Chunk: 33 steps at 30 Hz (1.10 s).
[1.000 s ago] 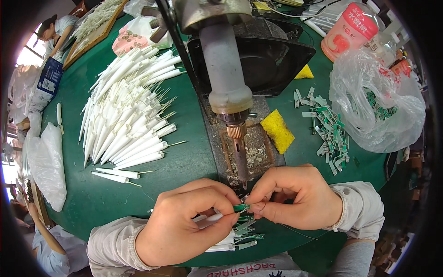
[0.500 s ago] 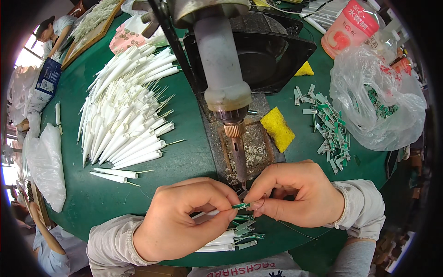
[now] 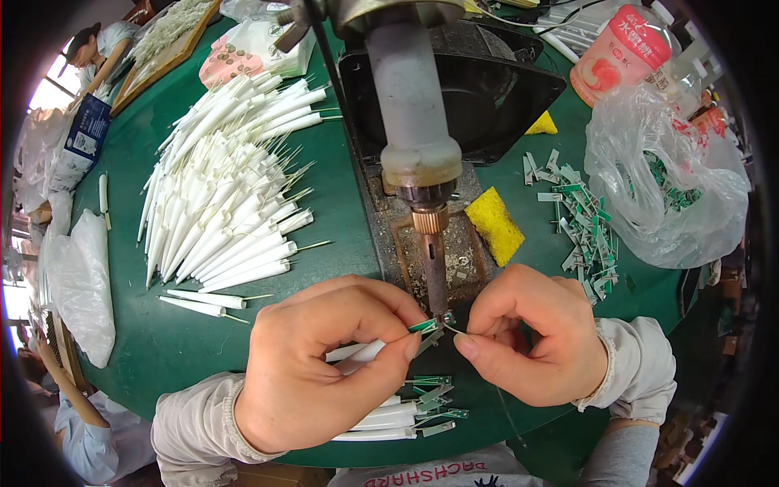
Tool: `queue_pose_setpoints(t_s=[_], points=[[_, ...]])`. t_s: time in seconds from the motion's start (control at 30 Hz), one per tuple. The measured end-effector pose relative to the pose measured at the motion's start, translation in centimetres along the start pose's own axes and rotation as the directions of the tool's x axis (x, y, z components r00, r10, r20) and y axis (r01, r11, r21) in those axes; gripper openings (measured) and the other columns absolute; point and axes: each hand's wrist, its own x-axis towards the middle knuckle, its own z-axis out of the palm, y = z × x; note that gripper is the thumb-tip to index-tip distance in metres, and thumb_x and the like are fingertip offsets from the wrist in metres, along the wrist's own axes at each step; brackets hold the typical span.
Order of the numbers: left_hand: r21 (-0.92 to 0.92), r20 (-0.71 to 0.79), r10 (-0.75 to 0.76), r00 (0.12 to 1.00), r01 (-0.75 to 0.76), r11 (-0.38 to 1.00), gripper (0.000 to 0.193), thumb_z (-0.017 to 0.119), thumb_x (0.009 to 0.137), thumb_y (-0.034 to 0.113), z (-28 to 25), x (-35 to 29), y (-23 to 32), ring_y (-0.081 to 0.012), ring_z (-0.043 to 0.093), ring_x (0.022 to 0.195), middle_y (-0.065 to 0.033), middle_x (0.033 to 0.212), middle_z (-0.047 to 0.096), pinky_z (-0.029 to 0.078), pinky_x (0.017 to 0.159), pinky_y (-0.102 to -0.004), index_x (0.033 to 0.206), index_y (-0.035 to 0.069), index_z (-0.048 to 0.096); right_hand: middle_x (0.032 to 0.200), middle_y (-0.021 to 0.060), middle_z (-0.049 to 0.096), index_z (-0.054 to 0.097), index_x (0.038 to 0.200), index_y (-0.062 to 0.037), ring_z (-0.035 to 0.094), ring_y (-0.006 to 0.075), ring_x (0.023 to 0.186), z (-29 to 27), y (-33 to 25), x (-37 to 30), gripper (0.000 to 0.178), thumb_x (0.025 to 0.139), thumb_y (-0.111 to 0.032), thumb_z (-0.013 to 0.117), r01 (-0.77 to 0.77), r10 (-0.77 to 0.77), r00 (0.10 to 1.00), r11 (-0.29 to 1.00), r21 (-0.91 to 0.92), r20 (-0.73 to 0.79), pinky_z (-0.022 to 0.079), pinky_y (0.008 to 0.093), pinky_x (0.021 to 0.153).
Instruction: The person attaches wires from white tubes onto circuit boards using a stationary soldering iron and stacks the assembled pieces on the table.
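Two pinches: my left hand on a green board, likely light, brittle, best edge-held; right hand on thin wire between them.

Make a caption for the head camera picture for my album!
Left hand holds a green board at the iron, right hand pinches a wire, white tubes piled nearby.

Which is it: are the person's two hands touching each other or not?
Apart. The head view shows a gap between fingertips of the left hand and right hand, with a green board poking into it.
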Motion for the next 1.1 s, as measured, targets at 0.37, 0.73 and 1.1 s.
queue_pose_setpoints(t_s=[0.37,0.73,1.1], points=[[0.018,-0.016,0.067,0.998,-0.066,0.998,0.009,0.066,0.077,-0.012,0.1,0.1,0.3,-0.0157,0.061,0.084,-0.0157,0.096,0.062,0.049,0.076,-0.0264,0.081,-0.005,0.063,0.059,-0.0024,0.054,0.055,0.08,-0.0031,0.045,0.0022,0.042,0.4,0.6,0.0,0.015,0.079,0.003,0.068,0.096,-0.096,0.993,0.995,0.001,-0.069,0.03,0.0207,0.04],[-0.079,-0.023,-0.04,0.999,0.038,0.996,0.008,0.067,0.078,-0.011,0.0,0.1,0.3,-0.0124,0.061,0.081,-0.0147,0.096,0.062,0.049,0.072,-0.0235,0.081,-0.005,0.063,0.061,-0.0017,0.055,0.056,0.082,-0.0018,0.044,0.0021,0.044,0.4,0.8,0.1,0.014,0.079,0.004,0.069,0.097,-0.096,0.994,0.995,0.023,-0.05,0.031,0.0205,0.041],[-0.143,-0.043,-0.043,0.998,0.036,0.989,0.008,0.067,0.079,-0.011,0.3,0.2,0.4,-0.0092,0.06,0.076,-0.0143,0.097,0.062,0.048,0.066,-0.0206,0.082,-0.005,0.063,0.063,-0.0029,0.054,0.056,0.082,-0.0015,0.044,0.0001,0.047,0.6,1.1,0.0,0.013,0.081,0.004,0.068,0.105,-0.102,0.993,0.993,0.047,-0.06,0.03,0.0191,0.041]])
